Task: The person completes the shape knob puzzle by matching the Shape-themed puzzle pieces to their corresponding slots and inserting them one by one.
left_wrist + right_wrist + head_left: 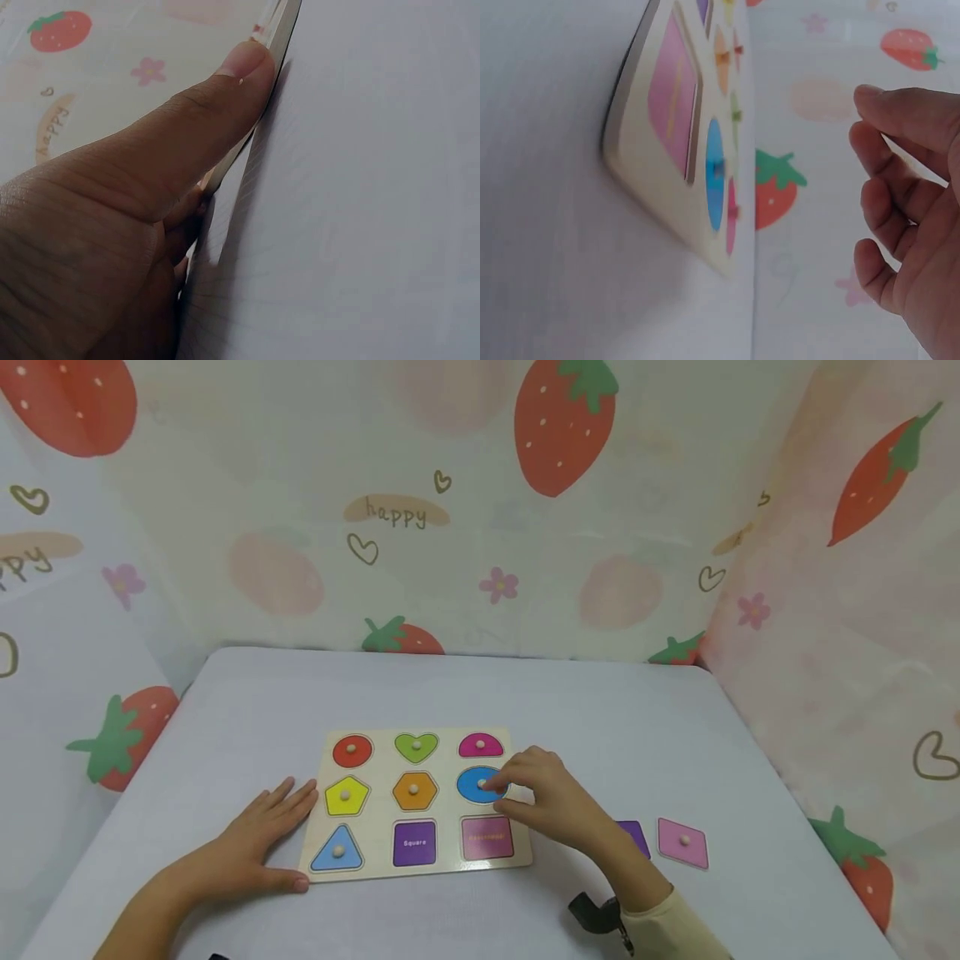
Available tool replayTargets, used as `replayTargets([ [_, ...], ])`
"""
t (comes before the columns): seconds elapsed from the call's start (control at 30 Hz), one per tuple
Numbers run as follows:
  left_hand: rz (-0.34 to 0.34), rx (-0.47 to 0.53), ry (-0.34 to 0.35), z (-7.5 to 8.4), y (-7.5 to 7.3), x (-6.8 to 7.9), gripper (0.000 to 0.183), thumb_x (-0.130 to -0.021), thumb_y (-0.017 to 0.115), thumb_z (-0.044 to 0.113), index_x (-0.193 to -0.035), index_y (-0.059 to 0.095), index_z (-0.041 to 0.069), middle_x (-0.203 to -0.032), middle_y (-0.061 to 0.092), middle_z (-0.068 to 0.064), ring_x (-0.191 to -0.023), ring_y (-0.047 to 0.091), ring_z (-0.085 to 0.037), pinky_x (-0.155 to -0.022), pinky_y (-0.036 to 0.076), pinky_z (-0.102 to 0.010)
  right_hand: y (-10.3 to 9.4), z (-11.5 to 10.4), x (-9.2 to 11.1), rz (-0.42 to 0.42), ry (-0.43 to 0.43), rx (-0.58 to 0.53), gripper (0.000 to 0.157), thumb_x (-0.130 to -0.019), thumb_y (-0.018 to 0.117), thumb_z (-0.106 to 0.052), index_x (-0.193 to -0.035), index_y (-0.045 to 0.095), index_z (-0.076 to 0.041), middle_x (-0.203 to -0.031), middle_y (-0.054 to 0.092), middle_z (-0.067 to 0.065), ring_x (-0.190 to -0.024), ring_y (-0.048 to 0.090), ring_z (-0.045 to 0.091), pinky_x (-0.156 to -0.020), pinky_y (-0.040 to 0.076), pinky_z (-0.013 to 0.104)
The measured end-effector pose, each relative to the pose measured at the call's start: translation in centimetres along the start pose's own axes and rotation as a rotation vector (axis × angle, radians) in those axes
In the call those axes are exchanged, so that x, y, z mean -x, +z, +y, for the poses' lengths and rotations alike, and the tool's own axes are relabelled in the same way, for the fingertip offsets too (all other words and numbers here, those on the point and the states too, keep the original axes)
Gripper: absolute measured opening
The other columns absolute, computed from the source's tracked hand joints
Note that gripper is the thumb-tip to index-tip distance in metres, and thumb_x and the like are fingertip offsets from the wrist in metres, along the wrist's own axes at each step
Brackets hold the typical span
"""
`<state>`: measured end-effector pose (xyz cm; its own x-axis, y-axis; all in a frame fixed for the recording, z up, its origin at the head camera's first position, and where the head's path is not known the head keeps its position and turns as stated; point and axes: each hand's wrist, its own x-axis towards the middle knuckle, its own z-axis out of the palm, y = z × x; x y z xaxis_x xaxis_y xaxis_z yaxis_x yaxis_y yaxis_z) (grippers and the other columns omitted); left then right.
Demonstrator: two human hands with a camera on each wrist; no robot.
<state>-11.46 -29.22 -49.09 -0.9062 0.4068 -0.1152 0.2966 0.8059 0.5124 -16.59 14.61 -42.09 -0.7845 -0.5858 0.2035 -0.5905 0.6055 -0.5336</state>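
Observation:
A wooden shape puzzle board (pixel 447 839) lies on the table. My left hand (pixel 251 839) rests along its left edge, fingers spread, and the thumb (pixel 217 94) lies at the board's near edge. Above the board's right side hovers my right hand (pixel 558 802), near the blue oval piece (pixel 472 787). In the right wrist view its loosely bent fingers (pixel 889 199) hold nothing and stand apart from the board. The purple recess marked Square (pixel 415 853) and the pink rectangular recess (pixel 486 850) hold no knobbed piece. Other recesses hold knobbed shapes, such as a light-blue triangle (pixel 337 858).
Right of the board lie a loose pink rectangle piece (pixel 693 852) with a knob and a purple piece (pixel 637 839), partly hidden by the right forearm. A black strap part (pixel 596 917) hangs at the right wrist. Strawberry-print sheets (pixel 465 543) surround the white table (pixel 600 702).

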Motion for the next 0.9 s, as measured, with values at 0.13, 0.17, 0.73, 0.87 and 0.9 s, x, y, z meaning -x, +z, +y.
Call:
replayTargets([
  [0.13, -0.003, 0.002, -0.002, 0.0, -0.1, -0.1, 0.119, -0.07, 0.076, 0.074, -0.164, 0.026, 0.021, -0.172, 0.021, -0.002, -0.159, 0.002, -0.037, -0.115, -0.021, -0.013, -0.7, 1.3, 1.5, 0.051, -0.006, 0.033, 0.024, -0.087, 0.083, -0.016, -0.11, 0.079, -0.021, -0.098, 0.072, -0.008, -0.105, 0.056, 0.01, -0.095, 0.046, 0.045],
  [0.17, -0.004, 0.004, -0.002, 0.1, -0.1, -0.1, 0.119, -0.07, 0.077, 0.074, -0.164, 0.026, 0.021, -0.172, 0.021, -0.002, -0.159, 0.002, -0.037, -0.115, -0.021, -0.013, -0.9, 1.6, 1.9, 0.061, -0.006, 0.039, 0.025, -0.087, 0.083, -0.016, -0.11, 0.079, -0.021, -0.097, 0.072, -0.009, -0.104, 0.056, 0.01, -0.094, 0.046, 0.044],
  [0.73, -0.002, -0.009, 0.0, -0.1, -0.1, -0.3, 0.119, -0.07, 0.076, 0.074, -0.164, 0.028, 0.019, -0.171, 0.021, -0.003, -0.159, 0.003, -0.038, -0.114, -0.021, -0.012, -3.0, 6.0, 5.7, 0.154, 0.101, -0.054, 0.023, -0.088, 0.082, -0.011, -0.109, 0.078, -0.019, -0.101, 0.073, -0.003, -0.104, 0.057, 0.009, -0.089, 0.055, 0.038],
  [0.87, 0.002, -0.013, 0.007, -0.1, 0.0, -0.1, 0.118, -0.071, 0.075, 0.075, -0.164, 0.028, 0.02, -0.171, 0.022, -0.003, -0.158, 0.004, -0.038, -0.112, -0.021, -0.009, -3.1, 7.0, 6.5, 0.15, 0.117, -0.053, 0.021, -0.088, 0.081, -0.013, -0.108, 0.077, -0.017, -0.101, 0.073, -0.003, -0.104, 0.055, 0.006, -0.09, 0.053, 0.035],
  [0.9, 0.007, -0.016, 0.014, -0.1, 0.0, -0.1, 0.118, -0.071, 0.075, 0.075, -0.163, 0.028, 0.019, -0.171, 0.022, -0.004, -0.158, 0.005, -0.038, -0.112, -0.021, -0.009, -3.2, 7.4, 6.6, 0.151, 0.107, -0.05, 0.021, -0.089, 0.081, -0.013, -0.109, 0.077, -0.017, -0.101, 0.073, -0.003, -0.104, 0.056, 0.007, -0.09, 0.052, 0.035],
])
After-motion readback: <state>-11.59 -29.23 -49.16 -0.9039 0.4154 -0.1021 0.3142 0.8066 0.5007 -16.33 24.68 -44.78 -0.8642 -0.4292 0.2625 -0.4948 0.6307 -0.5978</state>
